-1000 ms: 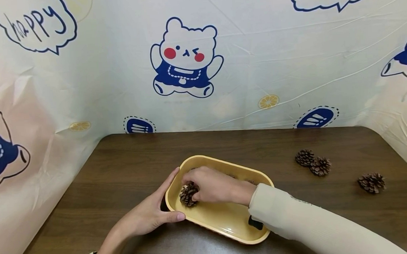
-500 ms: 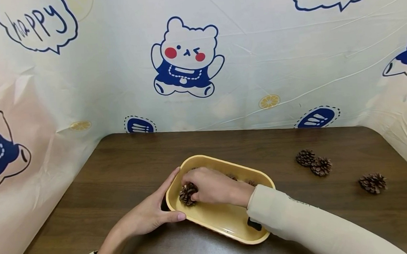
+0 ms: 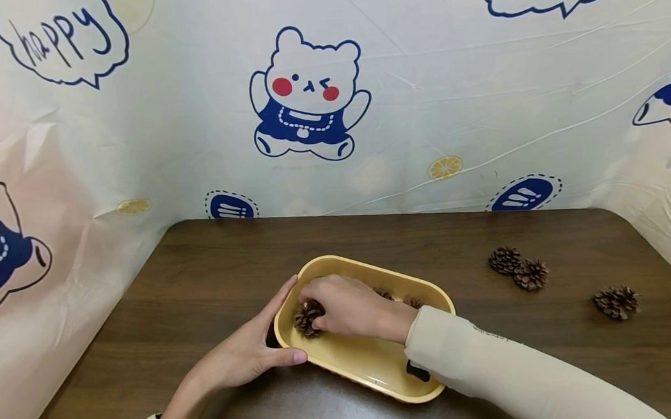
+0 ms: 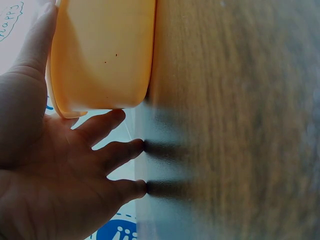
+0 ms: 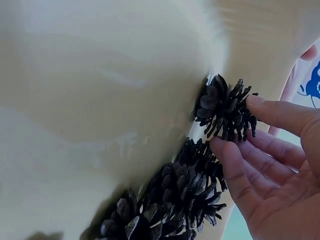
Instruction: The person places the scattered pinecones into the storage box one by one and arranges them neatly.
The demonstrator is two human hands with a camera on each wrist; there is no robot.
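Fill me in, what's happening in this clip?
A person's right hand pinches a pine cone inside a yellow tub, near one end. The left hand rests against that same end from outside. More pine cones sit in the tub, partly hidden by the right arm in the head view. Beyond the tub, two close-set cones and a single cone lie on the table.

Speech bubbles (image 3: pixel 61 42) on the backdrop (image 3: pixel 449 81) read "happy".

A brown pine cone (image 3: pixel 306 321) (scales spread), apparently resting in a yellow tub (image 3: pixel 356 363).
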